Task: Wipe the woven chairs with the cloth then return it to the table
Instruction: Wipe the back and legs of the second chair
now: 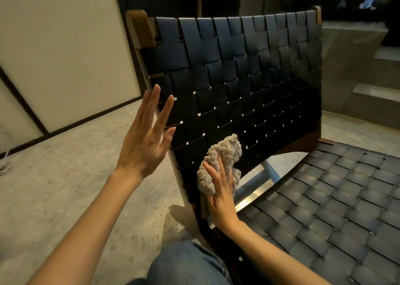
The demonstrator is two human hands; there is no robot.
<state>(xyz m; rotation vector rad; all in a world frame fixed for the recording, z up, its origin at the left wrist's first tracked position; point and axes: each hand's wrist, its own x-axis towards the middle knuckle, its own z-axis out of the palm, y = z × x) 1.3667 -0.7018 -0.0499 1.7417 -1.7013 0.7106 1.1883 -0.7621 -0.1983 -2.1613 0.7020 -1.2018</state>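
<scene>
A chair with a black woven backrest and a wooden frame fills the middle of the view; its woven seat spreads to the lower right. A fluffy beige cloth lies bunched against the lower left of the backrest. My right hand presses the cloth onto the weave with straight fingers. My left hand is raised with fingers straight and spread, beside the backrest's left edge, its fingertips at the weave; it holds nothing.
Pale speckled floor lies to the left, with a light wall panel behind it. Grey steps rise at the right behind the chair. My knee in blue jeans is at the bottom centre.
</scene>
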